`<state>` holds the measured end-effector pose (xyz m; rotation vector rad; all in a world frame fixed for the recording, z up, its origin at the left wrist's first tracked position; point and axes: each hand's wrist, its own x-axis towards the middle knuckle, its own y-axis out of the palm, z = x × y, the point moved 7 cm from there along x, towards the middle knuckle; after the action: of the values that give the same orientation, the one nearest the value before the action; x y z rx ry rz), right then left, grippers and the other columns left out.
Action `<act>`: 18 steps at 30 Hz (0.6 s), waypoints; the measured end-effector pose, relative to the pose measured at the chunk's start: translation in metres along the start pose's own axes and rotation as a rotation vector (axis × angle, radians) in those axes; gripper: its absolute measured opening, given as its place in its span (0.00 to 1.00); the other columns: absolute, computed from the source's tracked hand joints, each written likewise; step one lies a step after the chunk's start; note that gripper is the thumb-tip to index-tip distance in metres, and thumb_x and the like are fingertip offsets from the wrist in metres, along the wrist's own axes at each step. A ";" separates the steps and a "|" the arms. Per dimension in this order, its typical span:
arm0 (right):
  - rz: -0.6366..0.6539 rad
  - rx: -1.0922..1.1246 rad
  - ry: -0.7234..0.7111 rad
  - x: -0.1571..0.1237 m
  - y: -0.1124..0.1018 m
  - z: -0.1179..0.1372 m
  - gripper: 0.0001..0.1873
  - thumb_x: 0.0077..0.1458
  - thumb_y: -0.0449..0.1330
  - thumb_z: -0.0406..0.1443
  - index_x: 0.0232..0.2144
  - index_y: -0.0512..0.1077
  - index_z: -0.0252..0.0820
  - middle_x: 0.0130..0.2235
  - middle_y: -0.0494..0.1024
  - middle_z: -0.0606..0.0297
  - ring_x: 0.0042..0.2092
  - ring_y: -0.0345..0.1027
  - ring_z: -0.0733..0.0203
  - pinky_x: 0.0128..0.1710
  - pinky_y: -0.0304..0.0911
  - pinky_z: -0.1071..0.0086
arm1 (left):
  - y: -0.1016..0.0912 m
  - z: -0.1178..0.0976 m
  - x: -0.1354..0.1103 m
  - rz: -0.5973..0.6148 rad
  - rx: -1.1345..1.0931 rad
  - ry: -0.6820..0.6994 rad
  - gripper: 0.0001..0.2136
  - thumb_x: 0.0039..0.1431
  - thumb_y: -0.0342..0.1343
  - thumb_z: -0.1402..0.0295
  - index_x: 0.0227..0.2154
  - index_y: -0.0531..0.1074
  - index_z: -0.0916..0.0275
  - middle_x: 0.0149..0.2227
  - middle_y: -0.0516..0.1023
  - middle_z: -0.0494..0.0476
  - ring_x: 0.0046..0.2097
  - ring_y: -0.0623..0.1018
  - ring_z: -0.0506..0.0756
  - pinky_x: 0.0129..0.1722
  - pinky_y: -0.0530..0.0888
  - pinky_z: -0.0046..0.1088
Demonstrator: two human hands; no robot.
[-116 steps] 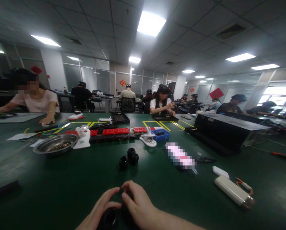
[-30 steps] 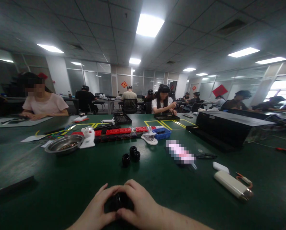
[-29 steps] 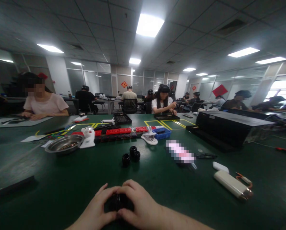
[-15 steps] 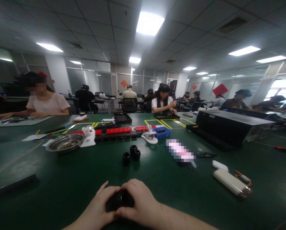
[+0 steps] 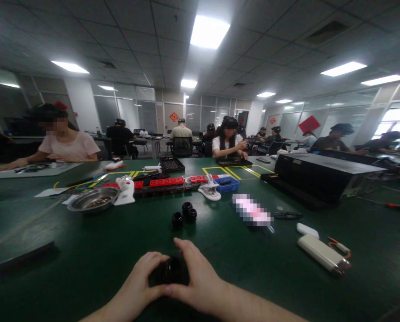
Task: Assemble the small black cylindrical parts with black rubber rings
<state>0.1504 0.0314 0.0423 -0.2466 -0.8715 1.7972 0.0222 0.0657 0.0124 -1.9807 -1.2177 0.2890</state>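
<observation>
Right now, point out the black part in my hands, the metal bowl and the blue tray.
black part (image 5: 171, 271): head view, on its dark rounded body facing the camera.
metal bowl (image 5: 91, 207): head view, on its near outer wall.
blue tray (image 5: 228, 188): head view, on its front wall.

Compared with four seconds ago, closed in from 9 and 3 o'clock around the black round part (image 5: 171, 270) with left hand (image 5: 141, 279) and right hand (image 5: 202, 284). Since then loosened slightly: more of the part uncovered, right fingers (image 5: 185, 252) lifted toward 12 o'clock.
</observation>
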 end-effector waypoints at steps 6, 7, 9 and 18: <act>-0.019 -0.077 0.031 0.002 0.001 -0.004 0.30 0.43 0.64 0.41 0.49 0.63 0.40 0.46 0.70 0.58 0.47 0.63 0.53 0.47 0.59 0.62 | 0.001 0.002 -0.001 -0.013 0.025 -0.035 0.16 0.44 0.61 0.63 0.38 0.71 0.58 0.37 0.74 0.55 0.41 0.72 0.60 0.43 0.70 0.37; -0.019 -0.078 0.016 0.003 0.001 -0.003 0.28 0.44 0.63 0.39 0.49 0.63 0.40 0.46 0.70 0.58 0.47 0.63 0.54 0.47 0.59 0.63 | 0.001 0.003 -0.002 -0.016 0.020 -0.041 0.16 0.43 0.61 0.64 0.38 0.71 0.58 0.37 0.74 0.55 0.42 0.72 0.60 0.43 0.70 0.37; -0.022 -0.072 -0.007 0.003 0.000 -0.001 0.28 0.45 0.63 0.37 0.49 0.63 0.41 0.46 0.70 0.59 0.47 0.63 0.54 0.47 0.59 0.63 | 0.001 0.006 -0.002 -0.031 0.002 -0.055 0.18 0.42 0.61 0.66 0.39 0.71 0.57 0.39 0.74 0.55 0.43 0.72 0.61 0.44 0.69 0.37; 0.040 -0.084 -0.123 0.005 0.002 0.007 0.28 0.44 0.64 0.36 0.50 0.63 0.42 0.46 0.70 0.60 0.47 0.62 0.56 0.48 0.57 0.65 | 0.002 0.007 -0.002 -0.033 -0.034 -0.025 0.21 0.42 0.62 0.65 0.43 0.70 0.56 0.41 0.74 0.55 0.44 0.72 0.61 0.45 0.70 0.39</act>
<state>0.1428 0.0323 0.0474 -0.2099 -1.0371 1.8304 0.0187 0.0672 0.0053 -1.9893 -1.2778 0.2786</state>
